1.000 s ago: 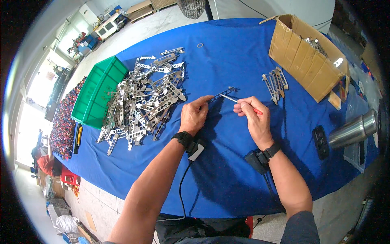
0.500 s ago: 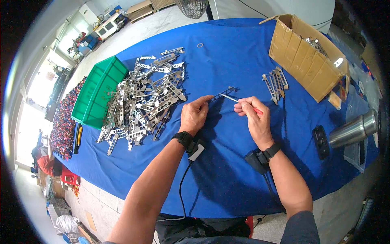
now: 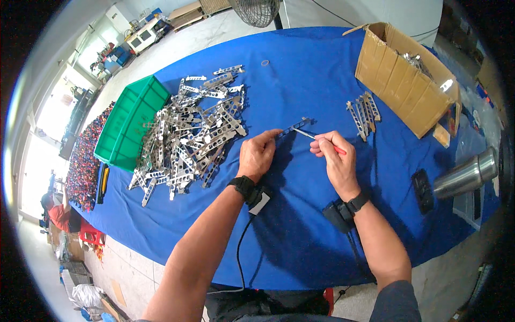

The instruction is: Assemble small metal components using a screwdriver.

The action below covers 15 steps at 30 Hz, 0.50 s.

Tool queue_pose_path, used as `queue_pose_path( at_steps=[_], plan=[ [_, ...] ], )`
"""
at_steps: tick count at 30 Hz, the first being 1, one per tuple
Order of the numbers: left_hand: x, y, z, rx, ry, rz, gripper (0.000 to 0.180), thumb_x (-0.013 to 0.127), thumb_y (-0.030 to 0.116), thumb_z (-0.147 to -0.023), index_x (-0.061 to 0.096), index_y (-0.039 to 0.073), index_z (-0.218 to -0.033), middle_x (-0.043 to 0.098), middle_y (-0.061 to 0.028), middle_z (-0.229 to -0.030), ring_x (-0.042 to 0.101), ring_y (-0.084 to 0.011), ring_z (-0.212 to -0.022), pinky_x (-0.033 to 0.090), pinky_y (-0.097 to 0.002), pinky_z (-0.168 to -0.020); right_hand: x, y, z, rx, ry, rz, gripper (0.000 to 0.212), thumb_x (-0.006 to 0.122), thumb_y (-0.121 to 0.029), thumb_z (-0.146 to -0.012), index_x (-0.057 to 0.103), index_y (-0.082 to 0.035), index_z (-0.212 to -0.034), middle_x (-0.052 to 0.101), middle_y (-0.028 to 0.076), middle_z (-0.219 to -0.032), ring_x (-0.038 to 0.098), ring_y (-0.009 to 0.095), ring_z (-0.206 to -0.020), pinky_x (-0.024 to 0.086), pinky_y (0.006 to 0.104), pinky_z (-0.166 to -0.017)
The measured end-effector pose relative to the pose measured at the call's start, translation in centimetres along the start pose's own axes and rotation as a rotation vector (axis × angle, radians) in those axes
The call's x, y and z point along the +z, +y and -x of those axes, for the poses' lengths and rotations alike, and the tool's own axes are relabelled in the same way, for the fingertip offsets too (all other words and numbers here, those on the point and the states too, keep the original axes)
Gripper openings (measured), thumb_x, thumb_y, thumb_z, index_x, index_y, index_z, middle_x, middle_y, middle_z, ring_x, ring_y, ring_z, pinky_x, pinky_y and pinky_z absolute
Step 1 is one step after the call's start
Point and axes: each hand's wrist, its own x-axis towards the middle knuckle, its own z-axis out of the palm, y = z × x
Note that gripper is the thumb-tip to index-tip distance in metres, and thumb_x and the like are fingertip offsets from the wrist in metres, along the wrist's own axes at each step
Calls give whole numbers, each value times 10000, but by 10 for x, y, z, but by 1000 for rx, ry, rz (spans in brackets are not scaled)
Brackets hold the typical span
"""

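Observation:
Near the middle of the blue-covered table, my left hand point(image 3: 256, 155) pinches the near end of a narrow metal strip with a row of holes point(image 3: 293, 127). Its far end points away to the right. My right hand point(image 3: 338, 160) grips a slim tool with a red handle and a thin metal shaft point(image 3: 304, 133), its exact kind unclear. The shaft's tip meets the strip about midway along it. To the left of my hands lies a large heap of similar perforated metal strips point(image 3: 185, 142). Several more strips point(image 3: 363, 115) lie side by side on the right.
A green bin point(image 3: 122, 126) stands left of the heap, beside a red-and-dark speckled mass point(image 3: 86, 161). Far right is a cardboard box point(image 3: 399, 80) with metal parts inside. A steel flask point(image 3: 465, 173) and a dark phone-like object point(image 3: 422, 191) lie nearer. Cables run from both wrists.
The view has shifted slightly. Both hands keep nearly the same pose, and the tool's tip has moved only a little along the strip.

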Motion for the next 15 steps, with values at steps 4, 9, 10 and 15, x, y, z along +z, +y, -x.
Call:
queue_pose_path(
  at_steps=[4,9,10,15],
  plan=[
    [1,-1,0,14,6,-13,281,557,97,-887,715,101,-1119,637,-163,-665,638,-285,-605,490,-385,-613,-3,2,1,0,-48,-42,208,518,-145,-976,635,22,-935,706,129,-851,690,170,-769,551,292,-694],
    [0,-2,-1,36,3,-26,274,560,97,-901,708,83,-1132,621,-134,-657,586,-200,-601,481,-347,-606,-1,3,0,-1,-13,-36,209,520,-152,-981,638,17,-948,705,125,-862,690,171,-772,552,295,-699],
    [0,-3,-1,56,9,-16,272,560,93,-916,700,59,-1147,611,-103,-654,539,-108,-595,474,-305,-591,-1,4,0,11,-24,-19,209,521,-155,-982,639,15,-954,706,125,-868,690,173,-773,553,296,-699],
    [0,-4,-1,35,-15,-37,280,557,96,-915,696,56,-1155,556,-65,-631,492,-97,-584,449,-294,-568,1,3,0,0,-28,-47,216,518,-160,-983,638,17,-950,705,124,-863,690,174,-772,552,297,-694]
  ],
)
